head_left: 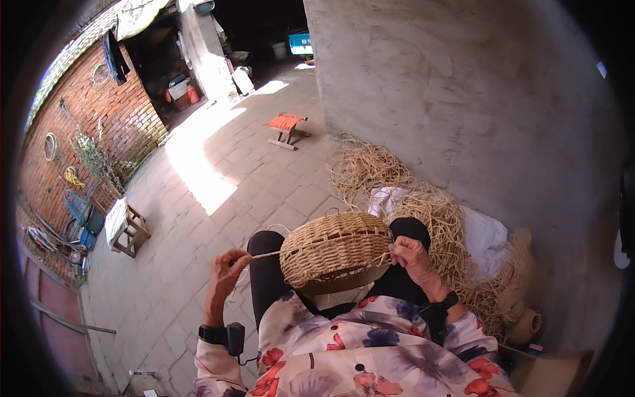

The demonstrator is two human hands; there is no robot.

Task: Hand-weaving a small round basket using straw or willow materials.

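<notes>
In the lower middle of the frame the basket lay tipped on the person's lap, its bowl already woven into tight coiled rows, with a band of open gaps under the rim; judging by that, the body looked nearly built, and the edge at the right seemed the part left to finish. The left hand was closed around a thin strand that ran taut to the basket's left side. The right hand pinched the rim on the right, fingers curled over it.

The basket was pale tan fibre, rough and ribbed, round and shallow. Behind it, along the grey plastered wall toward the right, lay a loose straw heap, stringy and tangled, on white cloth. Paving bricks filled the left, sunlit higher up.
</notes>
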